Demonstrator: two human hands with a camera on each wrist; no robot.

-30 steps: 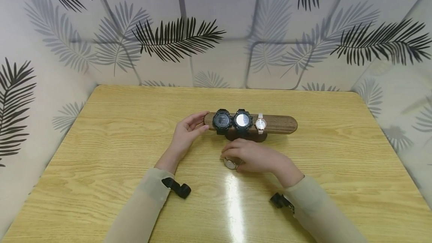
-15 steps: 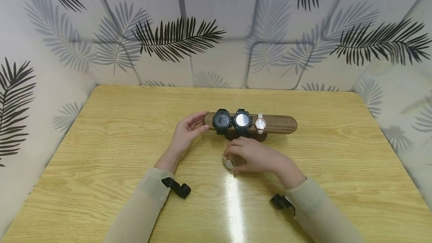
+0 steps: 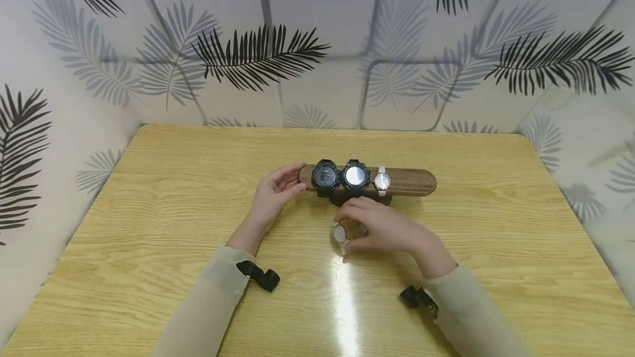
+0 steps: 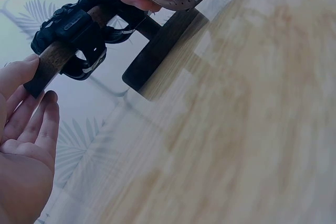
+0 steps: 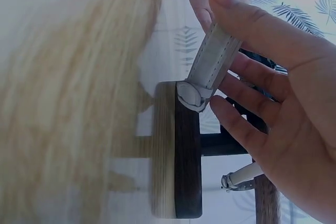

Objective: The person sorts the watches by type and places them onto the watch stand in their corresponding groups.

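Note:
A wooden watch stand (image 3: pixel 412 182) carries two black digital watches (image 3: pixel 326 178) and a small white-strapped watch (image 3: pixel 382 182). At its left end my left hand (image 3: pixel 273 194) pinches the bar, thumb on the near side and fingers behind, as the left wrist view also shows. Just in front of the stand, my right hand (image 3: pixel 384 227) holds another wristwatch (image 3: pixel 339 233) by its pale strap (image 5: pixel 212 59). That strap is pinched between thumb and fingers in the right wrist view. Its round dial faces left, and the strap is looped with the buckle end near the fingertips.
The stand's dark foot (image 5: pixel 188 166) rests on the wood-grain table (image 3: pixel 173 180). Right of the white-strapped watch, the bar is bare wood. Behind the table hangs a leaf-patterned cloth (image 3: pixel 317 92). Light glares off the tabletop in front of the right hand.
My right hand has shifted slightly right and toward the stand with the wristwatch, whose dial has turned more upright. My left hand keeps its place on the stand's end.

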